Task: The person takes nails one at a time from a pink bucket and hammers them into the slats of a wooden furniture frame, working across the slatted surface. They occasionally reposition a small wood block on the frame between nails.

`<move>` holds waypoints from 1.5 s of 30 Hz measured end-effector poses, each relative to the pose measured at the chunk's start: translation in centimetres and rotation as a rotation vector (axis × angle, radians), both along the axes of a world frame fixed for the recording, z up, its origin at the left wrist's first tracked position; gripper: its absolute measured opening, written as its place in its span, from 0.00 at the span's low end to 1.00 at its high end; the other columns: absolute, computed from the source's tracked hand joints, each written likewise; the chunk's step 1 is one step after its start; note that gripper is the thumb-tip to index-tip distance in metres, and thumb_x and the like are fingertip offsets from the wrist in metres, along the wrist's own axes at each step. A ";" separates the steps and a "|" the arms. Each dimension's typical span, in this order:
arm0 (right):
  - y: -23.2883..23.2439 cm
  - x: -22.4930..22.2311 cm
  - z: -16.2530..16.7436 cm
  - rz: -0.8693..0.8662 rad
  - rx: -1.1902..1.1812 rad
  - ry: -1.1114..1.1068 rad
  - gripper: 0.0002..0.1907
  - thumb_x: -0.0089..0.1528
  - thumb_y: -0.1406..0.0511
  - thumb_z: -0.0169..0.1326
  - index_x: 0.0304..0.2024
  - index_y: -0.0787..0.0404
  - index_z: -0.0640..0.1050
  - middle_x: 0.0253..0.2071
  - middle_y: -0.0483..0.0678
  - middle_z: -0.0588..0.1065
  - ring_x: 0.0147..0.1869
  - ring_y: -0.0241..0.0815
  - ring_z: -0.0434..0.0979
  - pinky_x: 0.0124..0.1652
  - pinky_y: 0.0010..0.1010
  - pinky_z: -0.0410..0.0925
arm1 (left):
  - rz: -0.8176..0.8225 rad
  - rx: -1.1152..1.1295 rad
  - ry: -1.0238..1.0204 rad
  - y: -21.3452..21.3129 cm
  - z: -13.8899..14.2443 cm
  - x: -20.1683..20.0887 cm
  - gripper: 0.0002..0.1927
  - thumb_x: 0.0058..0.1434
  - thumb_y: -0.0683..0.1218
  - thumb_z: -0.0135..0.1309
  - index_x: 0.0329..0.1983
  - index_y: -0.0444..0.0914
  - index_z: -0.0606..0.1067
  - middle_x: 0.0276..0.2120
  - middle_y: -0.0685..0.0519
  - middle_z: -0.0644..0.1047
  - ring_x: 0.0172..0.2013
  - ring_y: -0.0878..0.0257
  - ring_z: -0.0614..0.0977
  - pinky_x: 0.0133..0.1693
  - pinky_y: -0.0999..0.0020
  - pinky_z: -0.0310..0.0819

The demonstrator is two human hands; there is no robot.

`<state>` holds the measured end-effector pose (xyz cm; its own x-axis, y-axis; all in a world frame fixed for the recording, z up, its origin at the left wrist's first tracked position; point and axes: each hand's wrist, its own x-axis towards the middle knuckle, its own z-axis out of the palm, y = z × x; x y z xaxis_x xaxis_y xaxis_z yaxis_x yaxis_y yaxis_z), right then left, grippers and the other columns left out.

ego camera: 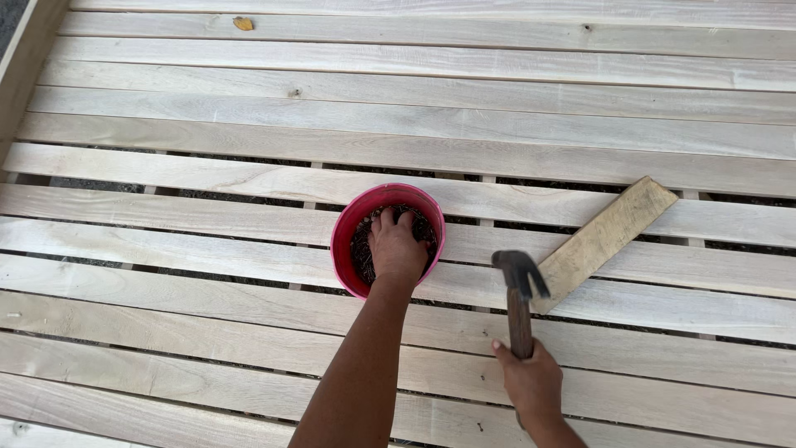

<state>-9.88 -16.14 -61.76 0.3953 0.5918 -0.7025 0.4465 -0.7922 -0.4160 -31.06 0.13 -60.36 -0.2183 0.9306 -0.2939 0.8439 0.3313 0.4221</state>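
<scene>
Pale wood slats (249,108) fill the head view, laid side by side w/ dark gaps between the nearer ones. Red bucket (344,228) sits on the slats near centre, dark small bits (362,249) inside, prob. nails but too small to be sure. Left hand (396,246) is down in the bucket, fingers curled into the contents, knuckles up; can't tell if it has hold of anything, fingertips are buried. Left forearm runs up from the bottom edge straight to the bucket.

Right hand (531,383) sits lower right, well apart from the bucket, fist wrapped tight round a wooden handle. That's a hammer (519,290), head up and dark, claw pointing right, hovering above the slats. Hammer head is just beside the lower end of a short loose board (605,236), which lies diagonally across the slats, upper end twd the right. Small yellow-brown leaf (243,23) far up top left, away from both hands.
</scene>
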 end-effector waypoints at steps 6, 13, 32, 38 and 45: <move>1.8 3.4 -0.8 -0.402 0.163 0.063 0.17 0.61 0.59 0.65 0.35 0.68 0.76 0.20 0.50 0.71 0.17 0.40 0.69 0.18 0.35 0.65 | 0.008 0.004 -0.109 -0.1 1.5 0.9 0.17 0.59 0.40 0.58 0.52 0.42 0.76 0.57 0.48 0.71 0.60 0.49 0.72 0.57 0.53 0.73; 2.8 9.2 -0.7 -0.692 0.214 -0.060 0.18 0.62 0.60 0.66 0.37 0.66 0.73 0.23 0.50 0.72 0.18 0.40 0.70 0.19 0.36 0.67 | 0.178 0.021 -0.320 -0.1 0.6 -0.2 0.07 0.58 0.40 0.60 0.40 0.38 0.83 0.47 0.48 0.79 0.45 0.50 0.82 0.51 0.58 0.77; -1.0 4.5 -1.2 0.012 -0.075 0.054 0.19 0.60 0.52 0.65 0.37 0.62 0.81 0.15 0.47 0.68 0.18 0.39 0.65 0.22 0.35 0.63 | 0.589 0.081 -1.228 -1.6 1.4 -1.8 0.13 0.65 0.33 0.50 0.52 0.30 0.76 0.38 0.44 0.83 0.34 0.61 0.87 0.37 0.69 0.87; -1.0 5.0 -1.9 -0.008 -0.065 0.101 0.21 0.61 0.52 0.64 0.37 0.65 0.80 0.15 0.46 0.68 0.17 0.37 0.66 0.22 0.34 0.65 | 0.203 0.071 -1.304 -3.7 1.9 4.3 0.07 0.63 0.34 0.53 0.40 0.35 0.81 0.39 0.46 0.85 0.37 0.63 0.87 0.42 0.69 0.86; -1.2 5.2 -2.2 0.083 -0.055 0.005 0.21 0.59 0.49 0.64 0.34 0.61 0.81 0.17 0.46 0.70 0.20 0.37 0.70 0.26 0.34 0.67 | 0.241 0.055 -0.864 -5.2 -2.9 7.8 0.04 0.61 0.38 0.60 0.39 0.36 0.82 0.36 0.51 0.85 0.37 0.65 0.85 0.44 0.71 0.80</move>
<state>-4.68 -17.37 -63.99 0.3424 0.5826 -0.7371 0.5098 -0.7742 -0.3752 -23.22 -5.08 -63.29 -0.1331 0.9058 -0.4023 0.1348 0.4187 0.8981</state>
